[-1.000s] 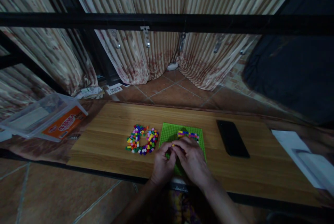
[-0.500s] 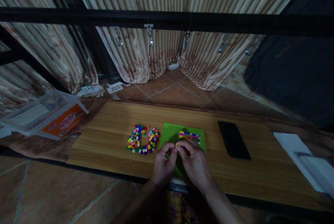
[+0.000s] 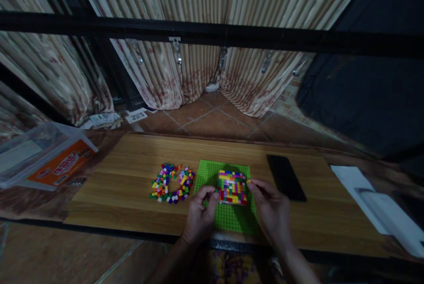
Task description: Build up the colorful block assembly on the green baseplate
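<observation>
A multicoloured block of small toy bricks [image 3: 232, 187] stands on the green studded baseplate [image 3: 228, 222]. My right hand [image 3: 273, 206] is at the block's right side, its thumb and forefinger pinched on a small yellow brick [image 3: 248, 181]. On the other side, my left hand [image 3: 202, 213] is closed, fingertips beside the block's left edge; whatever they may hold is too small to make out. Left of the baseplate lies a ring-shaped spread of loose coloured bricks [image 3: 159, 184].
A black phone-like slab [image 3: 286, 178] lies on the wooden table [image 3: 126, 178] to the right. White papers [image 3: 357, 195] are at the far right. A clear plastic box [image 3: 49, 160] with an orange label stands at the left. Striped curtains [image 3: 192, 76] hang behind.
My hands were together over the baseplate and have moved apart, the right one with the yellow brick to the right. The brick block, mostly covered before, now shows. The view has shifted slightly.
</observation>
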Motion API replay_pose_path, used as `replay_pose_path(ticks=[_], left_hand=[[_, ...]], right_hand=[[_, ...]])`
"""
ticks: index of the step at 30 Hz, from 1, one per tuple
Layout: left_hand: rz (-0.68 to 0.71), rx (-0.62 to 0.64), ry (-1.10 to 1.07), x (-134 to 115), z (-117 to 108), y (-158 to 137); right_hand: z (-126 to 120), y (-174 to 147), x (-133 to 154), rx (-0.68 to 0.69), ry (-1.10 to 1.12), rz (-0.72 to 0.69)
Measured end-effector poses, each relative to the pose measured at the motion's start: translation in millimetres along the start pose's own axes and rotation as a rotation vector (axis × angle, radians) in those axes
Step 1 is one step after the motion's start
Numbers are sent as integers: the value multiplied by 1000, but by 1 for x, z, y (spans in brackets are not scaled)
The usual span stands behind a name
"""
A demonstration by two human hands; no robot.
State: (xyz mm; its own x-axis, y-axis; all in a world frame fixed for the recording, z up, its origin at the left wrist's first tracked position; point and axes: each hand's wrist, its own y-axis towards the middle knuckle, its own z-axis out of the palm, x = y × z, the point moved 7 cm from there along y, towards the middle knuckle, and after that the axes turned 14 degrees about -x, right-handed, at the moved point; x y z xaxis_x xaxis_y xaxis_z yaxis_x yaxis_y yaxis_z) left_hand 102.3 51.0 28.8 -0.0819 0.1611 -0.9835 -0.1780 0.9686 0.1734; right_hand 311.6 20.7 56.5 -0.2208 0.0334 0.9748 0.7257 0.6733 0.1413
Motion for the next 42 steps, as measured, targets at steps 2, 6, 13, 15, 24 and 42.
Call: replay_pose_path(ticks=[2, 6, 13, 15, 24, 42], left_hand=[[12, -1, 17, 1, 0, 0], [27, 9, 39, 4, 0, 0], [28, 8, 39, 8, 1, 0], [27, 7, 49, 7, 1, 0], [16, 10, 65, 1, 0, 0], [-9, 26, 89, 4, 2, -1]], right_hand=[[-5, 5, -13, -26, 19, 95], [-1, 8, -24, -7, 34, 163], [14, 11, -22, 43, 85, 195], [15, 13, -22, 40, 85, 200], [17, 14, -26, 43, 128, 245], [28, 21, -24, 13, 92, 178]])
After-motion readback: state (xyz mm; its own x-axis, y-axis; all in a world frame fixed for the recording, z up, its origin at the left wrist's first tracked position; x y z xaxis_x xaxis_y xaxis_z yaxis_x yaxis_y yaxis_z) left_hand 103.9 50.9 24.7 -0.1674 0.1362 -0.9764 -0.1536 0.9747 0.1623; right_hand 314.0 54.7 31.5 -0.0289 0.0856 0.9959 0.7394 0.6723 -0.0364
